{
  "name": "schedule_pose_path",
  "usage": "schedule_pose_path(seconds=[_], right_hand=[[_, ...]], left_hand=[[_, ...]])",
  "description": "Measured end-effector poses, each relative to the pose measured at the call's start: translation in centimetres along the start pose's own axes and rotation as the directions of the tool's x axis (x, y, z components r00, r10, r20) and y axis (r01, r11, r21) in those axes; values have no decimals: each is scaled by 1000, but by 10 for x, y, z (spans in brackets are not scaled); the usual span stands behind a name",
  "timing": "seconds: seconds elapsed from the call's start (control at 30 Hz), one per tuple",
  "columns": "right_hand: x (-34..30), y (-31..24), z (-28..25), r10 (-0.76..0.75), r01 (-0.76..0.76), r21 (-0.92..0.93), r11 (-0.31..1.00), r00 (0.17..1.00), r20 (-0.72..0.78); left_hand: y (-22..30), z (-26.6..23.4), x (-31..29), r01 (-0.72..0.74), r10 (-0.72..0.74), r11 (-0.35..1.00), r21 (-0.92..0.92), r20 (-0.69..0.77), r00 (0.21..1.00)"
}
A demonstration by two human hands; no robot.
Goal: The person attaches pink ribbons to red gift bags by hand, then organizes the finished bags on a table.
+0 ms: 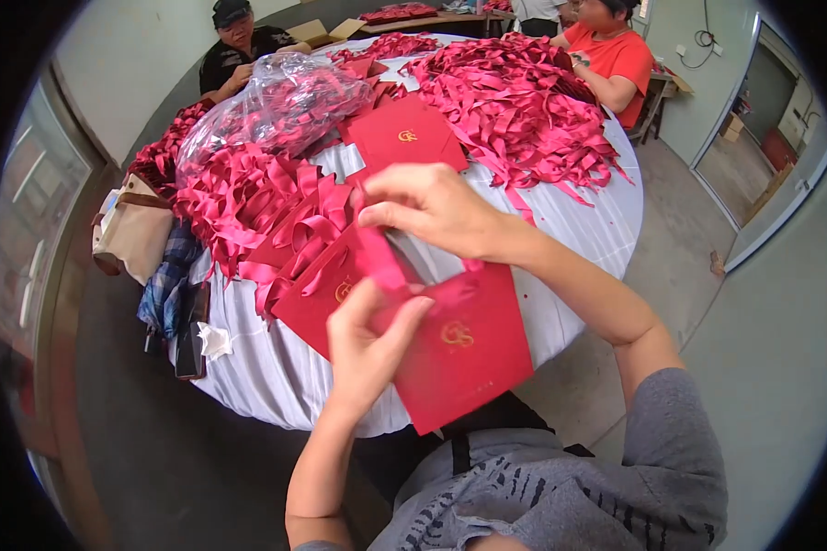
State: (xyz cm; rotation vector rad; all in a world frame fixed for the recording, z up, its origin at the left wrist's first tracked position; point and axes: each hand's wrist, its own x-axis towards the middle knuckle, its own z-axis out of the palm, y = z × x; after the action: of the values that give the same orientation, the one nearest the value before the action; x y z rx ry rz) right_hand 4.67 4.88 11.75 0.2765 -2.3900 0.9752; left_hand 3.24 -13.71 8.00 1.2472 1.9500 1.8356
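Observation:
A flat red paper gift bag (473,381) with a gold emblem hangs tilted over the table's near edge. A pink-red satin ribbon (374,253) runs from its top edge. My left hand (363,344) is closed at the bag's upper left corner, thumb and fingers pinching the ribbon there; slight blur hides the exact grip. Above it, my right hand (436,209) pinches the ribbon's upper part between thumb and fingers. Beneath my hands lies another red bag (317,298), partly covered. Just beyond my right hand rests a further red bag (409,136).
Heaps of ribbon-handled bags (524,110) cover much of the round table with its white cloth (271,381). A clear plastic sack (280,101) sits at the far left. A beige bag (136,230), folded umbrella (167,280) and crumpled tissue (215,340) are at the left edge. Two people work across the table.

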Motion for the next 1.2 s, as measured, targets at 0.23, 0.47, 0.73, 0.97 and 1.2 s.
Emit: schedule_pose_path(seconds=[0.23, 0.47, 0.73, 0.97, 1.2], right_hand=[[-18, 10, -5, 115, -38, 452, 891, 983, -143], [-51, 34, 28, 246, -240, -63, 969, 890, 385], [-28, 25, 46, 336, -356, -8, 935, 876, 345], [34, 58, 87, 173, -165, -70, 984, 977, 127], [49, 68, 94, 90, -88, -46, 995, 995, 42]], left_hand=[[-4, -68, 3, -24, 177, 873, 487, -272, 946], [-44, -50, -46, 169, -30, 864, 474, -288, 957], [-44, -57, -12, 163, -47, 908, 387, -292, 955], [-78, -93, 29, 81, 167, 805, 588, -356, 919], [-79, -103, 42, 29, 299, 688, 725, -320, 899]])
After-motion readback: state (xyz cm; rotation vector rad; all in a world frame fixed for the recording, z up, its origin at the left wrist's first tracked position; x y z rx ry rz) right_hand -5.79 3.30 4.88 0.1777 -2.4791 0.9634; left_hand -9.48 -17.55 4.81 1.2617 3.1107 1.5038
